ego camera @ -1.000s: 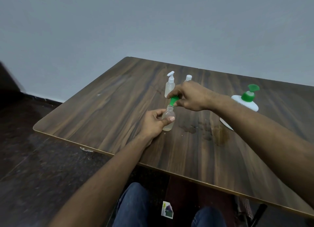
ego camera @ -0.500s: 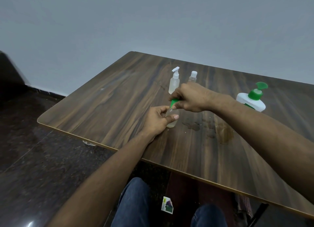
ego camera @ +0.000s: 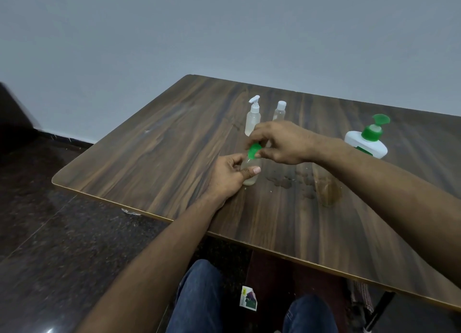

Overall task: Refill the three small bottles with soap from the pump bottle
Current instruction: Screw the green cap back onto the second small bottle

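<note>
Soap bottle with the green cap (ego camera: 250, 174) stands upright on the wooden table (ego camera: 154, 158), near its front edge, and two other small bottles, a spray bottle (ego camera: 253, 117) and a white-capped bottle (ego camera: 279, 112), stand behind it. In the head view, compared with half a second ago, the green cap (ego camera: 254, 151) now shows more between the fingers and looks tilted, so I judge it is being unscrewed or screwed; which one I cannot tell. The left hand (ego camera: 230, 175) is closed around the bottle body, thumb across the front. The right hand (ego camera: 279, 143) comes from the right, arched over the bottle, fingertips pinching the cap. The pump bottle (ego camera: 366, 141) waits apart on the right, beyond wet stains (ego camera: 299, 180).
</note>
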{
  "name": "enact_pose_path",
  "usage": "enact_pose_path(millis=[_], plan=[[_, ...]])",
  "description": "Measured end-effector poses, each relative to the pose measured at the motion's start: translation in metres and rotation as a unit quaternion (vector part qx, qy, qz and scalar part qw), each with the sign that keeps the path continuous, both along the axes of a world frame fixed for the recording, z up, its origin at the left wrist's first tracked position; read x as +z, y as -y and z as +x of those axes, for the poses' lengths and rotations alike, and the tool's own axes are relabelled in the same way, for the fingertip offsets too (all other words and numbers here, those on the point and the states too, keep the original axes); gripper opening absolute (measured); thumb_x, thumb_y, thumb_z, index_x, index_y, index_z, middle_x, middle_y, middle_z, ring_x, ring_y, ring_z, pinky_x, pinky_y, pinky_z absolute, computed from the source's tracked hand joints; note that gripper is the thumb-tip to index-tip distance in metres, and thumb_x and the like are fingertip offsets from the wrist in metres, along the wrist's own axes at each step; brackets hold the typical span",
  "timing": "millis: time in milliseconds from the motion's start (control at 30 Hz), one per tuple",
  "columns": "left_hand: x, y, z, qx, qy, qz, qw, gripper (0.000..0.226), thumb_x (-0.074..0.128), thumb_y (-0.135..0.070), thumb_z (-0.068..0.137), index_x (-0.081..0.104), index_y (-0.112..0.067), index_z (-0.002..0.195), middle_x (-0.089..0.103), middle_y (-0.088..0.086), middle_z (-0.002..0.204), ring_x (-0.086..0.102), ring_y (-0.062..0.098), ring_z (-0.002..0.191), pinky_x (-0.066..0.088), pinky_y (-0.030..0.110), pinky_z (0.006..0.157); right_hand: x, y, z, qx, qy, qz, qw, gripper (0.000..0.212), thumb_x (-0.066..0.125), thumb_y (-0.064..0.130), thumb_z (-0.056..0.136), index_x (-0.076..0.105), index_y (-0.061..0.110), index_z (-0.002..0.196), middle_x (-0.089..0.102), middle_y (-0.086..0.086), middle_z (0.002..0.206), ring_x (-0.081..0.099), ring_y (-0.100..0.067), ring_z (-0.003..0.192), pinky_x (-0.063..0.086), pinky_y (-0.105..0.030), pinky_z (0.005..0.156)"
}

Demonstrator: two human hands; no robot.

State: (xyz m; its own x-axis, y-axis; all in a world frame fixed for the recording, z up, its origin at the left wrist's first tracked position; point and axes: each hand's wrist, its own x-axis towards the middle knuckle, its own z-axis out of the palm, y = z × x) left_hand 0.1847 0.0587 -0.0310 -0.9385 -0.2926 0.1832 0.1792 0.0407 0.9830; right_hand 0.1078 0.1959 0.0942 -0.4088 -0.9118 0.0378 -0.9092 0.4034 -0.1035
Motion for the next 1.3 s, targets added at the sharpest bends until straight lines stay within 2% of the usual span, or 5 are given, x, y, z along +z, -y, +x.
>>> enact_pose_path(millis=[600, 800, 1000, 1133, 1300], plan=[[0.002, 0.0, -0.001, 0.011, -0.007, -0.03, 0.999, 0.026, 0.079, -0.002, 0.076, 0.074, -0.015, 0.098, 0.073, -0.007, 0.084, 0.066, -0.005, 0.076, 0.05, 0.012, 0.069, -0.016, 0.0, 0.0, -0.126, -0.112, -0.006, 0.986, 0.065, 0.047, 0.08, 0.08, 0.067, 0.022, 0.102, 0.065, 0.0, 0.082, 0.064, -0.026, 0.081, 0.042, -0.033, 0.064], [0.002, 0.001, -0.001, -0.002, -0.007, -0.021, 1.0, 0.024, 0.079, -0.002, 0.076, 0.073, -0.019, 0.092, 0.075, -0.004, 0.083, 0.07, 0.007, 0.076, 0.055, 0.023, 0.071, -0.009, -0.006, -0.002, 0.02, 0.011, -0.012, 1.0, 0.041, 0.067, 0.018, 0.094, 0.061, 0.019, 0.135, 0.061, 0.003, 0.119, 0.056, -0.011, 0.099, 0.037, -0.019, 0.078], [0.0, 0.001, -0.002, 0.009, 0.003, -0.026, 1.0, 0.026, 0.08, -0.005, 0.077, 0.073, -0.015, 0.1, 0.073, 0.016, 0.091, 0.064, 0.018, 0.082, 0.055, 0.037, 0.081, -0.011, 0.0, -0.001, -0.126, -0.129, -0.025, 0.983, 0.071, 0.043, 0.084, 0.078, 0.069, 0.022, 0.101, 0.066, 0.002, 0.083, 0.059, -0.022, 0.079, 0.038, -0.032, 0.064], [0.0, 0.002, -0.003, 0.0, -0.005, -0.02, 1.0, 0.023, 0.079, -0.002, 0.076, 0.073, -0.02, 0.087, 0.075, -0.006, 0.08, 0.069, 0.006, 0.074, 0.055, 0.024, 0.07, -0.008, -0.006, -0.001, 0.009, -0.008, 0.0, 1.0, 0.047, 0.067, 0.03, 0.095, 0.056, 0.024, 0.14, 0.06, 0.004, 0.124, 0.057, -0.013, 0.099, 0.037, -0.026, 0.077], [-0.001, 0.001, -0.003, 0.014, -0.007, -0.023, 1.0, 0.024, 0.08, -0.002, 0.075, 0.074, -0.01, 0.098, 0.076, 0.002, 0.091, 0.069, 0.011, 0.085, 0.057, 0.03, 0.08, -0.017, 0.001, 0.002, -0.106, -0.086, -0.021, 0.99, 0.041, 0.061, 0.055, 0.094, 0.066, 0.015, 0.086, 0.06, -0.001, 0.074, 0.06, -0.027, 0.073, 0.036, -0.031, 0.061]])
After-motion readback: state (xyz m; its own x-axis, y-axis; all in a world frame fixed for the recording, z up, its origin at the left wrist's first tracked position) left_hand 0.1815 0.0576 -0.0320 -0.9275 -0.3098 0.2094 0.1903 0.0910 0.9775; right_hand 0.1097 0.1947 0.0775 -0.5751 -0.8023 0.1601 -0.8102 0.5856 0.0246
